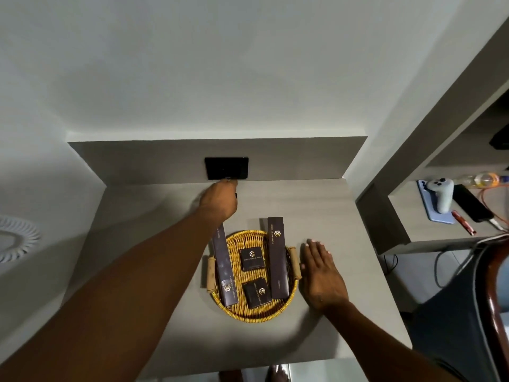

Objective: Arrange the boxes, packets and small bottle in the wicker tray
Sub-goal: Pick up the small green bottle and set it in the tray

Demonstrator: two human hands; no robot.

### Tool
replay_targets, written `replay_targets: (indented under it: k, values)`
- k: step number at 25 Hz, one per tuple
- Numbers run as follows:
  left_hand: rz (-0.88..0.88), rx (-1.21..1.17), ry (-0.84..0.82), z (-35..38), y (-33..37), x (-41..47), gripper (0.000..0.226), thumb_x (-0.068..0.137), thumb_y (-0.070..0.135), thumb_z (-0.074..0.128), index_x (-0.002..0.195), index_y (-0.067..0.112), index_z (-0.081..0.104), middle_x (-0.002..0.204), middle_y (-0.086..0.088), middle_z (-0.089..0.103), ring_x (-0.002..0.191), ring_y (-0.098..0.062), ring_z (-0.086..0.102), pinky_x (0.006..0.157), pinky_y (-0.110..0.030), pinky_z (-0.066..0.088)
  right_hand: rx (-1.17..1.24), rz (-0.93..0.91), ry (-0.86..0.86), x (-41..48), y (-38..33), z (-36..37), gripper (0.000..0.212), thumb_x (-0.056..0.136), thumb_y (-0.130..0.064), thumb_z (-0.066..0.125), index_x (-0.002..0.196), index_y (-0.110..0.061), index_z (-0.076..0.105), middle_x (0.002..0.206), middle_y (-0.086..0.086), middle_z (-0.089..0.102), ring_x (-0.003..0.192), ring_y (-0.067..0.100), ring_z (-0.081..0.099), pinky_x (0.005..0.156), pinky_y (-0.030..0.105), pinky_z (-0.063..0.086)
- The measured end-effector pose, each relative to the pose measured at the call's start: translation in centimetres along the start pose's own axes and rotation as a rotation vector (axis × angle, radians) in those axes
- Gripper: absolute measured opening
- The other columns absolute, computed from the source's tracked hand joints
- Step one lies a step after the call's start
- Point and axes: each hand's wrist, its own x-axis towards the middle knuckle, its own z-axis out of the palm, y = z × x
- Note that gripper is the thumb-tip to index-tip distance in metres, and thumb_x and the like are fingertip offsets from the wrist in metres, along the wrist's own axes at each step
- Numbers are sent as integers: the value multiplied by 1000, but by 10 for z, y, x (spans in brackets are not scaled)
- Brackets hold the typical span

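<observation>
The round yellow wicker tray (259, 312) with two wooden handles sits at the middle of the grey table. Inside lie two long dark boxes, one on the left (224, 274) and one on the right (277, 257); their far ends stick out over the rim. Between them are two square dark packets, one further away (252, 259) and one closer (257, 293). My left hand (219, 199) reaches past the tray to the table's back edge, fingers curled and hidden; a dark sliver shows at its right side. My right hand (321, 271) rests flat on the table, right of the tray.
A black wall panel (226, 168) is set in the low grey back wall just beyond my left hand. To the right, a lower shelf (413, 230) carries a phone, a controller, a bottle and cables. A chair back (495, 285) stands at the far right.
</observation>
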Motion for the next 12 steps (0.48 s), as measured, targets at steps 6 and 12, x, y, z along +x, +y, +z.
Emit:
replay_targets:
  k: [6,12]
  values:
    - [-13,-4,-30,17,-6,3,26,89,2,52,111,10,64,107,-16,67,95,-35,65,80,-41,56,-72,4,-16,0,2,10,60,103,-42,15,157,-16,5,164,2,-6,149,20,-16,122,34,-6]
    - [-41,-37,-22,15,1,13,12,91,11,57,101,10,63,100,-16,68,90,-34,66,78,-42,57,-82,17,1,1,3,15,62,102,-45,11,157,-17,5,163,0,-8,149,19,-17,121,31,-9]
